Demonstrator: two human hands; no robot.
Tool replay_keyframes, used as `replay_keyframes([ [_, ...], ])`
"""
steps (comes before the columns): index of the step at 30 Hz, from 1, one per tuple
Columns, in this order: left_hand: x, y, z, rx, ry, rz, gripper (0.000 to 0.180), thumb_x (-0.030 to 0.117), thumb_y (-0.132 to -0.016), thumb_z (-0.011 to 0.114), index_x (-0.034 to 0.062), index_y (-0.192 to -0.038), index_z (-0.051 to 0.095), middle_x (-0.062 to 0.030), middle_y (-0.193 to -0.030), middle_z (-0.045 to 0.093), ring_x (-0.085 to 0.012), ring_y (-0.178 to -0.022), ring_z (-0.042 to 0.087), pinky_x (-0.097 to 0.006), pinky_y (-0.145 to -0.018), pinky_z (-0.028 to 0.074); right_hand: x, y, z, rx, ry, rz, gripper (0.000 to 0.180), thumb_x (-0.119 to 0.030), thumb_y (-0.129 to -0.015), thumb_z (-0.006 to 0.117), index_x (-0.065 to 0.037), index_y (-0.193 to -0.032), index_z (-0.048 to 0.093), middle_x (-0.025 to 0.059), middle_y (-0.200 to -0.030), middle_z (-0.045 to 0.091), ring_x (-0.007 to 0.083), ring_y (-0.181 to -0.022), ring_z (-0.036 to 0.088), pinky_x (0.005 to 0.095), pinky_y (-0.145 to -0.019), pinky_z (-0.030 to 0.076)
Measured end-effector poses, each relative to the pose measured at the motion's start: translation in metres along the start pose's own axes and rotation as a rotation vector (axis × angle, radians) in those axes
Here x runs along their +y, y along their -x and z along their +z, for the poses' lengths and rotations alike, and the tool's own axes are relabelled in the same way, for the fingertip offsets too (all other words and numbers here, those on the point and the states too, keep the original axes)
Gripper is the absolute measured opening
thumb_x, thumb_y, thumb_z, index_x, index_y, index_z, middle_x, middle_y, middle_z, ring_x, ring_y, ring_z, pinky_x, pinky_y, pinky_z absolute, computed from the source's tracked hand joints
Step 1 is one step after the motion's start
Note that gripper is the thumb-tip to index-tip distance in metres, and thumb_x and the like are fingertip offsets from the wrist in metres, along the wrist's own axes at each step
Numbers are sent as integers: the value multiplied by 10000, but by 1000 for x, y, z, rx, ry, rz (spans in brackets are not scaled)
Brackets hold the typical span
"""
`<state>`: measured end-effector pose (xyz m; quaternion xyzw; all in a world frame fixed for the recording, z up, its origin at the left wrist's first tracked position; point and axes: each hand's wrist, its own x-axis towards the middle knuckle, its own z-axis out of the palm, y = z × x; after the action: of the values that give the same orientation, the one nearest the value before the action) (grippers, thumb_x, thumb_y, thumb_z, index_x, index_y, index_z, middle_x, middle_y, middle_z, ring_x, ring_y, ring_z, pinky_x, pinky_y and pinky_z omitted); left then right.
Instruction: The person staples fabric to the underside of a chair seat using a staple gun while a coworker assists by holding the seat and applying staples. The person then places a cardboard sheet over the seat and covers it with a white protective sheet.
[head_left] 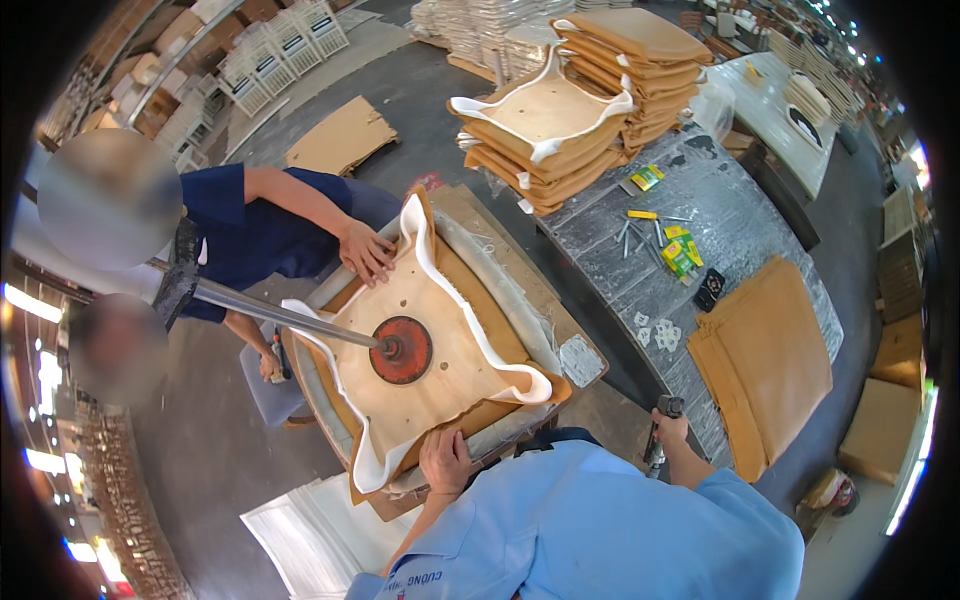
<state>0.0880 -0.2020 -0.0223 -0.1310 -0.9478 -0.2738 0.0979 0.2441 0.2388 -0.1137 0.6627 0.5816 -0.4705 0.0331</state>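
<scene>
In front of me a seat panel lies with its pale wooden board up, framed by white foam and a tan leather-like cover. A red round disc on a metal rod presses on the board's middle. At the near edge, my left hand curls its fingers over the cover. My right hand grips a staple gun, off to the right beside the table. A co-worker's hand rests on the panel's far-left edge; their other hand holds a tool whose kind I cannot make out.
To the right, a worn grey table carries a stack of tan covers, yellow-green small boxes and a black device. Piled seat panels stand at its far end. White sheets lie below at left.
</scene>
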Motion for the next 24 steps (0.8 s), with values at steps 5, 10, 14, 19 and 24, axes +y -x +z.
replay_keyframes([
  [5, 5, -4, 1, 15, 15, -3, 55, 109, -978, 720, 73, -1011, 744, -135, -878, 688, -374, -846, 673, -503, -766, 534, 0, -22, 3, -26, -98, -25, 356, -186, -862, 922, -77, -1128, 713, 52, -778, 678, 178, -553, 615, 372, -510, 507],
  [10, 10, -8, 1, -2, -8, -17, 61, 110, -983, 715, 73, -1023, 740, -136, -888, 690, -373, -852, 674, -502, -771, 534, 12, -27, 21, -123, -133, 23, 355, -179, -863, 921, -70, -1140, 727, 62, -832, 709, 183, -567, 635, 369, -489, 507],
  [14, 13, -3, 7, 29, -42, 29, 63, 110, -984, 712, 80, -1035, 733, -141, -899, 688, -387, -863, 671, -514, -779, 530, 16, -20, 22, -163, -108, 4, 366, -180, -856, 927, -64, -1146, 737, 73, -883, 741, 182, -572, 646, 367, -495, 523],
  [19, 26, -1, 12, -16, 20, 53, 48, 89, -981, 710, 74, -1022, 729, -161, -943, 662, -409, -906, 638, -531, -816, 518, 30, -20, -7, -128, -163, 34, 415, -194, -827, 950, -65, -1155, 731, 66, -881, 739, 179, -583, 641, 377, -509, 528],
  [24, 27, -2, 10, -35, 5, 89, 83, 83, -974, 714, 67, -1048, 748, -168, -953, 649, -412, -930, 629, -531, -836, 513, 38, -26, -34, -76, -126, 60, 421, -182, -840, 940, -72, -1181, 718, 64, -845, 714, 181, -585, 634, 381, -514, 527],
])
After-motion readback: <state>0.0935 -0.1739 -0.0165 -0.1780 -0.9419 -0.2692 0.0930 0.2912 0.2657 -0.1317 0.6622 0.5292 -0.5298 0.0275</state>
